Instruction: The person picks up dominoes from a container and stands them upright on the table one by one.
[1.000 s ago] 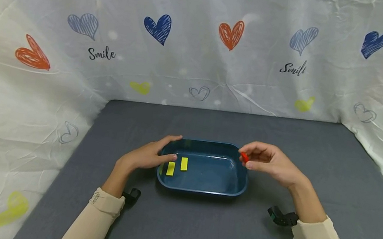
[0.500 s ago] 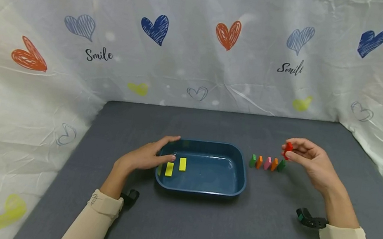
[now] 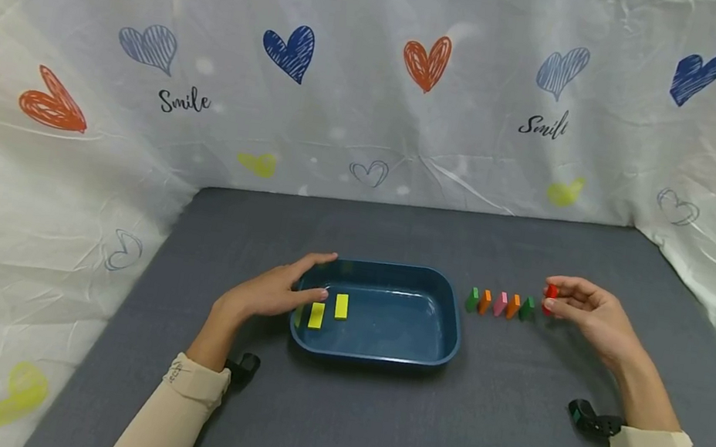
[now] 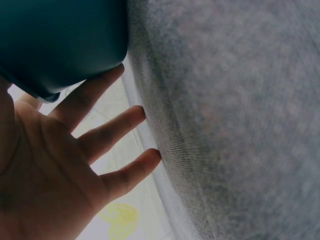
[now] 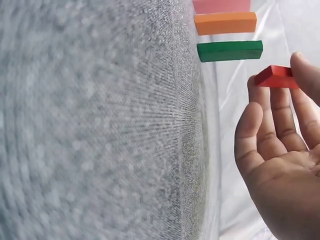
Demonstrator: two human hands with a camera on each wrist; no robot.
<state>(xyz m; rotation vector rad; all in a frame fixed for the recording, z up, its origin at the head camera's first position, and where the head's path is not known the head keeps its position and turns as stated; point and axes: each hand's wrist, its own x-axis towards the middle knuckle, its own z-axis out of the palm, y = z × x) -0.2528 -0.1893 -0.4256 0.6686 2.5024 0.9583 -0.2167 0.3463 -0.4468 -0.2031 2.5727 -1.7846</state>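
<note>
My right hand (image 3: 596, 316) pinches a red domino (image 5: 276, 77) between thumb and fingertips. In the right wrist view the domino is apart from the cloth, just beyond the end of a row of standing dominoes. A green domino (image 5: 230, 51) ends that row nearest the hand, beside an orange domino (image 5: 226, 23) and a pink domino (image 5: 222, 6). My left hand (image 3: 270, 292) holds the left end of a dark blue tray (image 3: 372, 357), thumb over the rim and fingers spread outside. Two yellow dominoes (image 3: 341, 307) lie inside the tray near that thumb.
The row of several dominoes continues towards the tray, ending with another green domino (image 3: 473, 300) close to its right side. Grey cloth (image 3: 366, 436) covers the table. A white curtain (image 3: 346, 120) printed with hearts hangs behind and at both sides.
My right hand has moved right with the red domino, from the tray's right rim to beyond the row, then lowered it. The row has come into sight. My left hand stays put.
</note>
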